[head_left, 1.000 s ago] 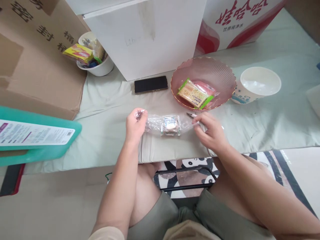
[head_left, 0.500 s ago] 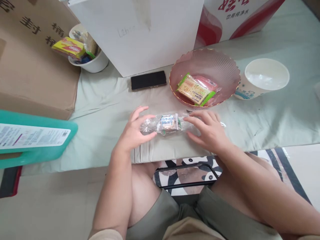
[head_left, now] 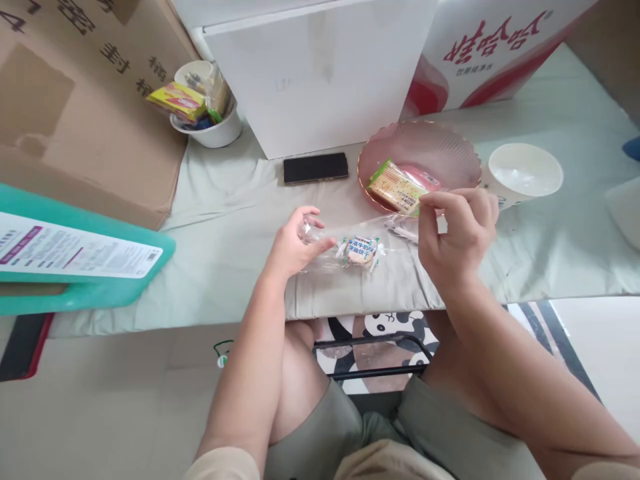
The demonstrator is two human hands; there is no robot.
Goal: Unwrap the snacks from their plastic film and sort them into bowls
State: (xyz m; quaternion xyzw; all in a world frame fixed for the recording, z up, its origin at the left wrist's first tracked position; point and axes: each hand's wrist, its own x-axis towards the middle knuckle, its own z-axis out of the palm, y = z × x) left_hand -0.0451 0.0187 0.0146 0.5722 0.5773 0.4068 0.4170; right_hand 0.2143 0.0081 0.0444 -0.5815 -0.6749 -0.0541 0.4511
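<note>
A clear plastic bag [head_left: 325,263] lies stretched on the cloth between my hands. On or inside it is a small wrapped biscuit [head_left: 363,251] with blue print and green-edged wrapping. My left hand [head_left: 299,243] curls its fingers and thumb round the bag's crumpled left end. My right hand [head_left: 457,230] is raised at the other end, thumb and forefinger pinched together on the bag's edge, just in front of the pink bowl. A small white piece shows behind its fingers; I cannot make out what it is.
Behind stand a pink glass bowl [head_left: 420,137] holding a soda biscuit packet [head_left: 395,187], a paper cup [head_left: 525,173] and a phone [head_left: 315,168]. Further back are a white box [head_left: 320,87], a white tub of snacks [head_left: 215,130] and a cardboard box [head_left: 100,133]. A green jug [head_left: 145,267] sits left.
My right hand has lifted and moved right, closing from spread fingers to a pinch. The bag is now spread wider, and the wrapped biscuit shows its front. The view has shifted a little.
</note>
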